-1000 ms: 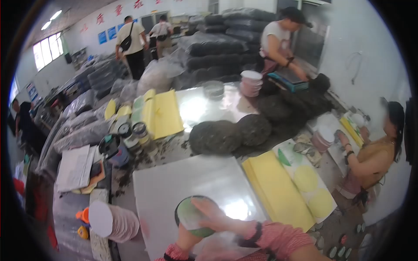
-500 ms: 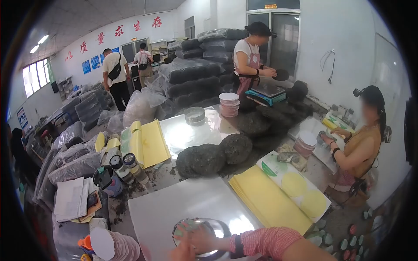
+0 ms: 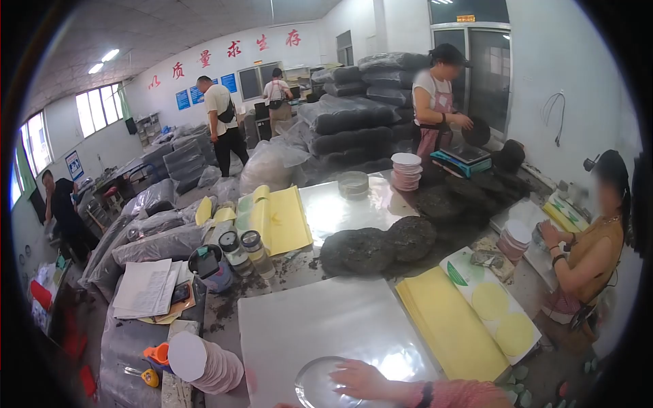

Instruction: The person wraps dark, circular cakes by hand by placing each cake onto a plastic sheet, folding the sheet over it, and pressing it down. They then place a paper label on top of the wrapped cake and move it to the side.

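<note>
My right hand [image 3: 362, 381], in a pink checked sleeve with a black wristband, reaches in from the lower right. Its fingers are spread over a round ring [image 3: 303, 378] at the front of a shiny pale board [image 3: 286, 326]. Only a sliver of my left hand [image 3: 284, 406] shows at the bottom edge, its fingers out of sight. Beyond the board lie several dark, rough round cakes [image 3: 367, 249]. To the right of the board is a stack of yellow sheets [image 3: 449, 319], beside a printed sheet with yellow circles [image 3: 488, 299].
Left of the board stand a stack of pale discs [image 3: 204, 364], papers [image 3: 144, 289], lidded jars [image 3: 257, 254] and a dark-topped container [image 3: 209, 268]. One co-worker [image 3: 435, 102] holds a dark disc by a scale [image 3: 462, 163]; another [image 3: 585, 245] sits at right. Wrapped bundles [image 3: 350, 115] are piled behind.
The view has swung left. My right hand has opened out over the ring, and the dark patch under my hands no longer shows. My left hand has dropped almost out of view.
</note>
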The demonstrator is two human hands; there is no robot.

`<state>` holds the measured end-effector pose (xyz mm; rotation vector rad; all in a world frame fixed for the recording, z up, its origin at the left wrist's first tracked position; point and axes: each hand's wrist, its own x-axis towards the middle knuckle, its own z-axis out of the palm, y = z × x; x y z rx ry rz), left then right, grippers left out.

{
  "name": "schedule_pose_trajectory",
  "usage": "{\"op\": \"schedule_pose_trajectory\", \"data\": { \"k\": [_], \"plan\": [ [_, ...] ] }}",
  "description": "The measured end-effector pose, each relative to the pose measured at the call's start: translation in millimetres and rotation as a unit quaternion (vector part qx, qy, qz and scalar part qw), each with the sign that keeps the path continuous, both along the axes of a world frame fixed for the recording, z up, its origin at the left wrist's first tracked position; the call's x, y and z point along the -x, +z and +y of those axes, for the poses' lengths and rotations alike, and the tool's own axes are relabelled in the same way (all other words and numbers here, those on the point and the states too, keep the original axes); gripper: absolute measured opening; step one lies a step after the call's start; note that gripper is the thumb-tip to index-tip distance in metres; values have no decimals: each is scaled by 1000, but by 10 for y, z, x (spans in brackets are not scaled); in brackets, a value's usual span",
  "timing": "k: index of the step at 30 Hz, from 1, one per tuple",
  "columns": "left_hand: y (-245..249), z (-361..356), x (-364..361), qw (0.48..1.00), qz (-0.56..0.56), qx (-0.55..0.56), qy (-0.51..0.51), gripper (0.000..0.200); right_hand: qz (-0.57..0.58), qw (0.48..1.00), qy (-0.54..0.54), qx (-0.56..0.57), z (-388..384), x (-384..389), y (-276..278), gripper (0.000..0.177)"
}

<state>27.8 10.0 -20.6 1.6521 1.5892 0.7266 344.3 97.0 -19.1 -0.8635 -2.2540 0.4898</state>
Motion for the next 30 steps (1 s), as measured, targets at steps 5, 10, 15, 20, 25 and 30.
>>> {"op": "schedule_pose_trajectory", "data": {
  "k": [5, 10, 15, 20, 25, 30],
  "plan": [
    [486, 4, 641, 954, 84, -87, -273, 19, -80, 996, -42, 17, -374, -410, 31, 48],
    [193, 59, 693, 953, 73, -59, -287, 14, 32, 996, -28, 73, -730, -422, -90, 41],
    [373, 289, 586, 962, 50, -8, -268, 9, 160, 905, 12, 394, -869, 87, 472, 56],
    [1174, 303, 292, 968, 65, -151, -188, 11, 256, 797, 24, 546, -737, 228, -148, 59],
    [252, -33, 335, 945, 168, -110, -257, 16, -77, 948, -194, 241, -209, 87, -3, 61],
    [1080, 632, 543, 887, 365, -281, 13, 57, -173, 979, -97, -38, -849, -357, -439, 40]
  ]
}}
